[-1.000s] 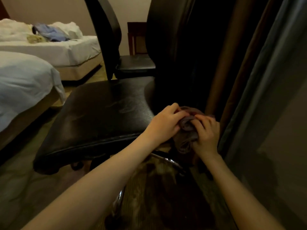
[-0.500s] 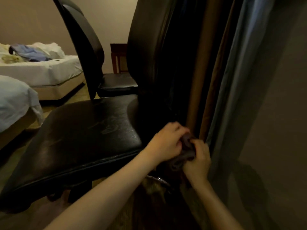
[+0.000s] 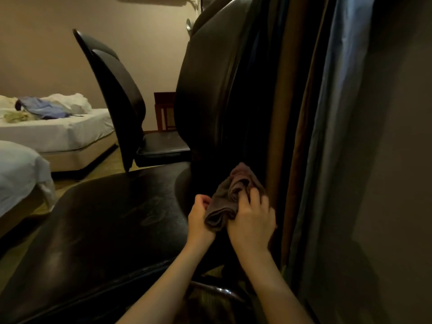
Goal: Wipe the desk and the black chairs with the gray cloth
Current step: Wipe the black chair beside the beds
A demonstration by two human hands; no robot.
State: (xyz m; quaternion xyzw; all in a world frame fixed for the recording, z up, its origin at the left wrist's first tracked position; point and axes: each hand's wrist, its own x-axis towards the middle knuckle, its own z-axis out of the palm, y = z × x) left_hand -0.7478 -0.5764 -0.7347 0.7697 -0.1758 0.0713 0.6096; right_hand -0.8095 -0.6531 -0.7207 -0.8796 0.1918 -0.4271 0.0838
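Left hand [image 3: 199, 219] and right hand [image 3: 252, 222], fingers curled round the bunched cloth [image 3: 228, 199], at the backrest base of the near chair [image 3: 112, 225]; curtain [image 3: 315, 136] just right, second chair [image 3: 121, 99] and beds [image 3: 58, 130] behind.

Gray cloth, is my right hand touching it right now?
Touching. The head view shows the right hand with its fingers curled into the folds of the gray cloth, pinching the bunched fabric.
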